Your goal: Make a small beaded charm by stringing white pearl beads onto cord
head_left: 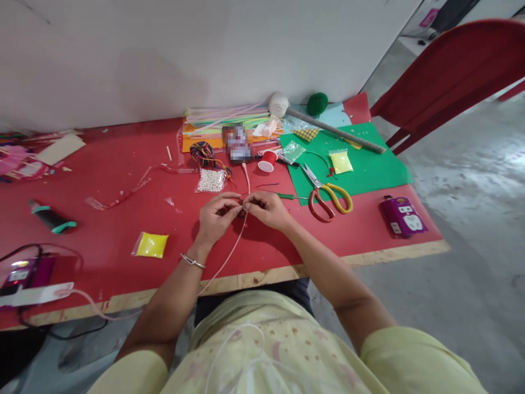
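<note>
My left hand (216, 218) and my right hand (268, 209) meet over the red table, fingertips pinched together. A small dark thing (241, 214) shows between and under the fingertips, too small to name. A pink charging cable (229, 254) runs below the hands and up to a phone (238, 144). Just beyond my left hand lies a clear bag of white beads (211, 180). Close to my right hand is a green-handled tool (286, 196) with a thin metal shaft. Scissors (324, 192) with red and yellow handles lie open to the right.
A red thread spool (268, 161), a multicoloured thread bundle (203, 154) and pipe cleaners (229, 117) lie toward the wall. Yellow packets (151, 244) rest left and on the green sheet (369, 169). A purple box (404, 216) stands right, a black-and-teal tool (52, 218) left.
</note>
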A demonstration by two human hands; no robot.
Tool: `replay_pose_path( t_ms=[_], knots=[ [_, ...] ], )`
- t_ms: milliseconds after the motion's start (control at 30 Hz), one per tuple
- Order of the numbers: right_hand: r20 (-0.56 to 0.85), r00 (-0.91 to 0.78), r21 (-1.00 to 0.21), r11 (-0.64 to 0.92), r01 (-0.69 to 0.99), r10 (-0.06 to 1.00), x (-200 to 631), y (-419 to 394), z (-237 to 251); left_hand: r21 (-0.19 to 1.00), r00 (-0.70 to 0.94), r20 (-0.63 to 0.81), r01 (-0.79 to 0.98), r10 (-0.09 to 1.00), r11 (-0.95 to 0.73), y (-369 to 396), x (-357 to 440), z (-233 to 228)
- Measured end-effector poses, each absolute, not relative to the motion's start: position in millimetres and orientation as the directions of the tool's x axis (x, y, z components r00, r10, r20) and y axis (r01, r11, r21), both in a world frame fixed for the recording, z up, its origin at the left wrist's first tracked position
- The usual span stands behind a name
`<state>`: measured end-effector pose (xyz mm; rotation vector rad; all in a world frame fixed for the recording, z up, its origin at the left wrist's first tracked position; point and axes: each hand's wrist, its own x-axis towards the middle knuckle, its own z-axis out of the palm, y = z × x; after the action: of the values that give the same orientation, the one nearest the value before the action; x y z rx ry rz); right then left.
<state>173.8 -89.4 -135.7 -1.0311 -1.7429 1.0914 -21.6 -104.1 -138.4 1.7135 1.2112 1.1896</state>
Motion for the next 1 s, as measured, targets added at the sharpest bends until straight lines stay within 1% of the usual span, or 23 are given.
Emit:
replay_pose_path(
  t_ms=[167, 400, 467, 633, 767, 867, 1000],
  knots=[
    [0.194, -0.336, -0.921, 0.289, 0.26, 0.922, 170.3, -91.2, -134.5, 0.932, 0.231, 0.228, 0.23, 0.946, -0.281, -103.9, -21.5, -140.7],
    [0.233, -0.306, -0.908, 0.319, 0.271, 0.923, 171.9, -87.7, -137.5, 0.985, 0.233, 0.147, 0.058, 0.961, -0.165, -103.9, -20.3, -147.5],
    [0.247, -0.296, -0.897, 0.334, 0.29, 0.923, 173.8, -85.6, -140.8, 0.992, 0.229, 0.114, 0.03, 0.967, -0.124, -104.8, -19.5, -146.0],
    [0.217, -0.34, -0.874, 0.337, 0.349, 0.915, 174.4, -84.2, -146.1, 0.998, 0.213, 0.068, 0.001, 0.975, -0.07, -106.0, -17.6, -144.7],
    [0.219, -0.384, -0.889, 0.345, 0.3, 0.897, 173.2, -86.8, -142.8, 0.994, 0.15, -0.079, -0.065, 0.986, 0.09, -105.7, -18.1, -148.6],
    [0.276, -0.405, -0.869, 0.407, 0.282, 0.872, 173.6, -88.0, -141.3, 0.979, 0.116, -0.16, -0.111, 0.98, 0.173, -103.8, -18.8, -150.8],
    [0.387, -0.412, -0.779, 0.532, 0.333, 0.825, 176.4, -87.6, -141.2, 0.963, 0.061, -0.192, -0.181, 0.98, 0.2, -99.3, -19.0, -151.5]
  ],
)
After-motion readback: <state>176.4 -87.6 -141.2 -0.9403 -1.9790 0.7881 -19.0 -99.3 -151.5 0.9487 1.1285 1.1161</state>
